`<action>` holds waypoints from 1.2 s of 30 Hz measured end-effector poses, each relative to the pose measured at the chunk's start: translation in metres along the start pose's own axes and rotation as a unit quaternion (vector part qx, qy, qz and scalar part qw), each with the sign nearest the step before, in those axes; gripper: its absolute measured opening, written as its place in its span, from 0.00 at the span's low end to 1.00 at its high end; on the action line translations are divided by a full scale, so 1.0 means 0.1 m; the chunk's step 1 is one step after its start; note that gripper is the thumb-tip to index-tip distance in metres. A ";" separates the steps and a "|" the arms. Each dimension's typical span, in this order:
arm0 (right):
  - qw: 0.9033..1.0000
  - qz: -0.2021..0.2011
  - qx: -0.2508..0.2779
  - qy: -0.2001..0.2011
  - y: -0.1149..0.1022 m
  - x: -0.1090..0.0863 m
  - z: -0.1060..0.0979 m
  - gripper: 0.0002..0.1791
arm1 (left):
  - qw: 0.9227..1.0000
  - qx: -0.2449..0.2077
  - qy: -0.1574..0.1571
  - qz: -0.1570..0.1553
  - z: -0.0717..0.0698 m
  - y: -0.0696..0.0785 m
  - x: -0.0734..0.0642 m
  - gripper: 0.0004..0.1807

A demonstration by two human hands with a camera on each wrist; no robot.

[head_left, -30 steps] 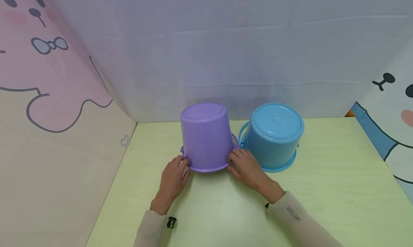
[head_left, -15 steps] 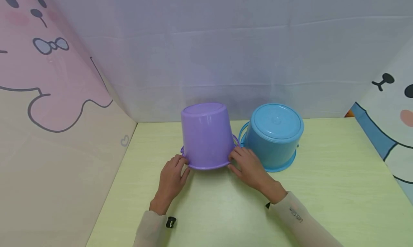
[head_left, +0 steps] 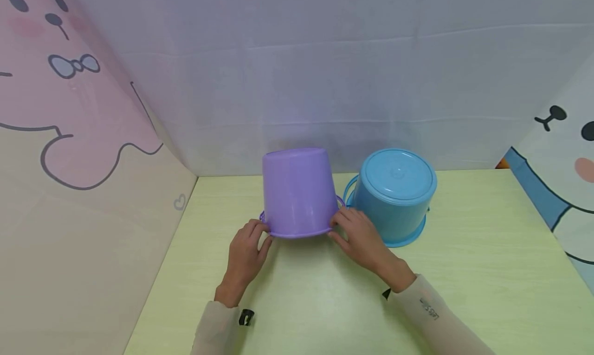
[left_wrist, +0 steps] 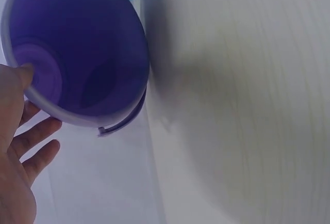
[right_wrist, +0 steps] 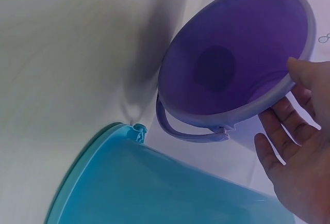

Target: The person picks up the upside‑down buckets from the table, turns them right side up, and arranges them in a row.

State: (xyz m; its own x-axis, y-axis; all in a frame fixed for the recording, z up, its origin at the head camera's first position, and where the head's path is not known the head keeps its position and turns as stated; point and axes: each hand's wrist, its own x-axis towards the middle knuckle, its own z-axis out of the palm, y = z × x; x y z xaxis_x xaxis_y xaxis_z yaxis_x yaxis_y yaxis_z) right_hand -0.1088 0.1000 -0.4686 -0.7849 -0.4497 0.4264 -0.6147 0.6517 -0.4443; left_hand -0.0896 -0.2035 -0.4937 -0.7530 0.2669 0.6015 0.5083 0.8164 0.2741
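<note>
A purple bucket (head_left: 299, 195) leans upside down in the head view, its near rim lifted off the table and its base tipped back. My left hand (head_left: 244, 252) pinches the rim at the left, thumb inside and fingers outside, as the left wrist view shows. On the opposite side my right hand (head_left: 363, 241) grips the rim the same way, thumb over the edge. Both wrist views look into the bucket's mouth, where a dark round patch (right_wrist: 214, 69) shows on the inner wall. The purple handle (right_wrist: 191, 133) hangs on the far side.
Close to the right of the purple bucket, a blue bucket (head_left: 394, 216) stands upside down on the pale yellow-green table (head_left: 301, 303). Behind the table rises a whitish cloth wall (head_left: 325, 87). Panels with cartoon animals flank both sides.
The purple bucket's near rim has risen and its base has tipped further toward the back wall. Both hands have moved slightly up with the rim. The blue bucket has not moved.
</note>
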 end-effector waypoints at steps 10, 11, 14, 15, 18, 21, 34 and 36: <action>0.999 -0.026 0.012 0.028 -0.02 0.03 -0.04 0.14 | 0.999 -0.011 0.030 0.008 -0.01 -0.02 0.01 0.13; 0.999 -0.028 0.013 0.031 -0.02 0.04 -0.04 0.14 | 0.999 -0.012 0.033 0.008 -0.01 -0.02 0.01 0.14; 0.999 -0.031 0.020 0.038 -0.03 0.04 -0.04 0.14 | 0.999 -0.020 0.040 0.006 -0.02 -0.01 0.02 0.14; 0.998 -0.031 0.023 0.040 -0.03 0.04 -0.04 0.14 | 0.999 -0.025 0.041 0.006 -0.02 0.00 0.02 0.14; 0.998 -0.029 0.031 0.047 -0.04 0.04 -0.05 0.14 | 0.998 -0.042 0.044 0.006 -0.04 0.01 0.04 0.15; 0.997 -0.030 0.037 0.056 -0.05 0.05 -0.05 0.14 | 0.997 -0.058 0.049 0.007 -0.06 0.02 0.06 0.15; 0.995 -0.036 0.050 0.073 -0.08 0.04 -0.10 0.16 | 0.994 -0.082 0.065 0.017 -0.10 0.05 0.09 0.18; 0.995 -0.035 0.050 0.074 -0.08 0.04 -0.11 0.16 | 0.994 -0.083 0.066 0.016 -0.11 0.05 0.09 0.17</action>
State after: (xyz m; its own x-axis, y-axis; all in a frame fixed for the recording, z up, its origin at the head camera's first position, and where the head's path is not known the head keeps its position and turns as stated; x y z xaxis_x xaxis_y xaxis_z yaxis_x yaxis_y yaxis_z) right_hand -0.1064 0.0992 -0.4544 -0.7240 -0.3920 0.5676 -0.6783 0.5543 -0.4823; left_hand -0.0893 -0.2025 -0.4789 -0.6793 0.2119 0.7026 0.6009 0.7102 0.3668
